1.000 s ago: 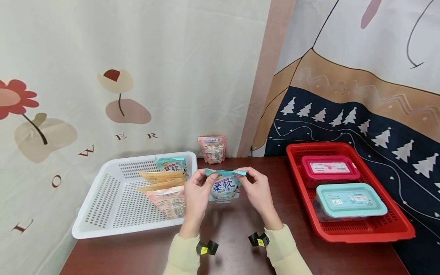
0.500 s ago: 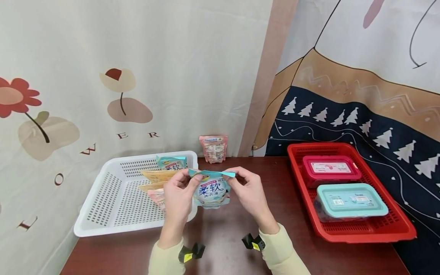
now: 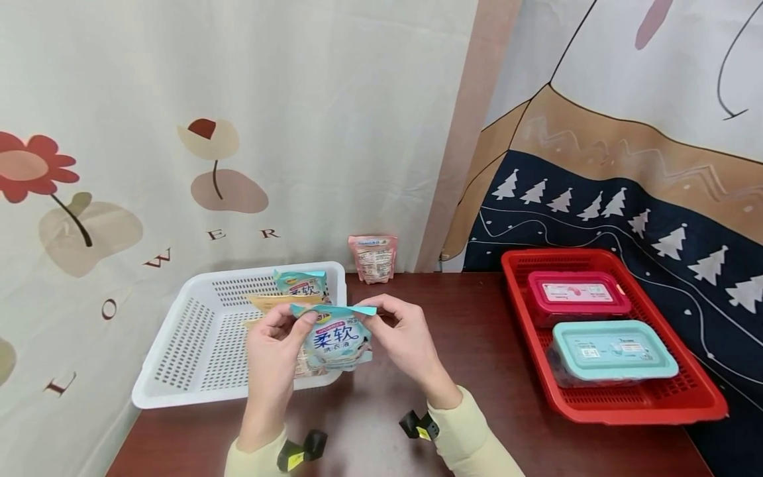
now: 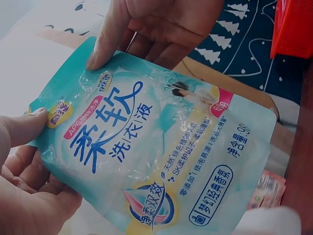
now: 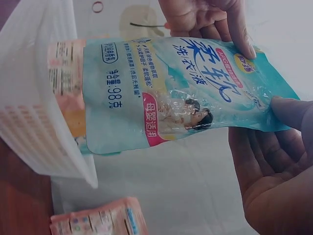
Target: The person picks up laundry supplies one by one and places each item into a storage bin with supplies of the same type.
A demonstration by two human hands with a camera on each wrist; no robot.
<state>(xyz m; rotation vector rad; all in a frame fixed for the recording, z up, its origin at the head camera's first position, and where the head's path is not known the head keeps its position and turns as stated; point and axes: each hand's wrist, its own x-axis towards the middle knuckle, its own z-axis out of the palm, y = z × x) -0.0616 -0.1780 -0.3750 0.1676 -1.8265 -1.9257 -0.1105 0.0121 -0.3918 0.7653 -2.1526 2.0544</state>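
A teal laundry detergent pouch (image 3: 338,339) hangs upright between both hands, its printed front facing the head camera. My left hand (image 3: 273,354) pinches its upper left corner between thumb and fingers. At the upper right corner my right hand (image 3: 407,338) does the same. In the left wrist view the pouch (image 4: 161,142) fills the middle, a thumb on each top corner. In the head view it overlaps the right front rim of the white basket (image 3: 191,398). Inside that basket stand another teal pouch (image 3: 301,283) and a tan packet (image 3: 280,302); a pink pouch is mostly hidden behind the held one.
Another pink pouch (image 3: 374,259) stands at the table's back edge against the curtain. On the right, a red basket (image 3: 626,414) holds a magenta-lidded box (image 3: 577,295) and a teal-lidded box (image 3: 615,350). The brown table (image 3: 471,344) runs between the baskets.
Both hands have carried the teal pouch leftward and slightly toward the wearer, from over the table to the white basket's right front corner. The grip at both top corners is unchanged.
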